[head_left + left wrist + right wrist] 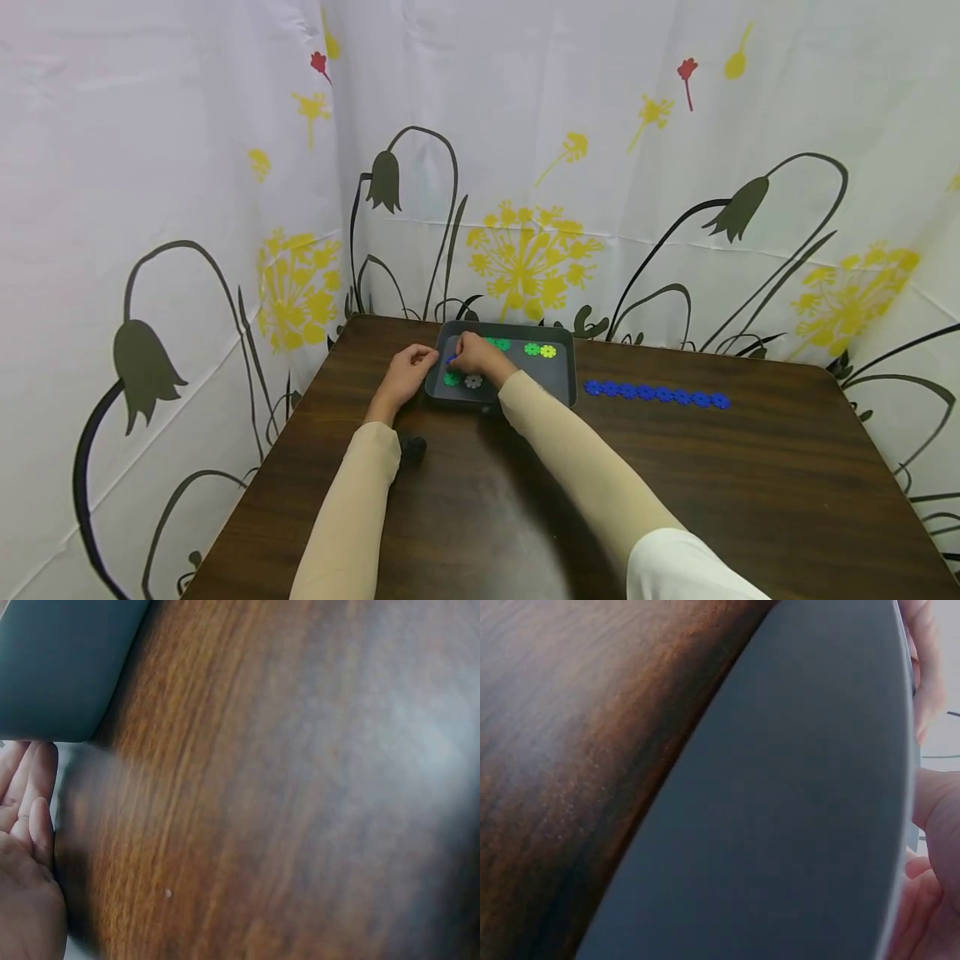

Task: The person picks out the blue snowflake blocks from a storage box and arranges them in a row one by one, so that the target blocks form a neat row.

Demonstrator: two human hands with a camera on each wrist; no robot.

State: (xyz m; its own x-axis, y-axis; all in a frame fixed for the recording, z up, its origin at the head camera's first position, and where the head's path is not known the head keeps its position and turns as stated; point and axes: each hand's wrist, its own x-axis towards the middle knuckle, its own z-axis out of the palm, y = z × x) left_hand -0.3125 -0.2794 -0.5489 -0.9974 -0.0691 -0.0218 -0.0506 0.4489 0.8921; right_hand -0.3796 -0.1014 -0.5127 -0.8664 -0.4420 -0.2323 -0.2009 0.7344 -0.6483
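Observation:
A dark grey tray (558, 379) lies near the table's far edge, with its outer wall (780, 795) filling much of the right wrist view. My right hand (482, 357) reaches into its left part and pinches a small blue flower-shaped disc (451, 359). Just outside the tray's left wall is my left hand (406, 372), fingers loosely bent by the rim; nothing shows in its grasp. Below the blue disc lie a green flower disc (452, 378) and a whitish one (472, 381). Farther right in the tray are several green discs (502, 344) and a yellow disc (548, 352).
A row of several blue flower discs (656, 393) stretches across the brown wooden table (750, 467) right of the tray. A small black object (412, 450) shows beside my left wrist. Behind the table hangs a white flower-patterned curtain (637, 250).

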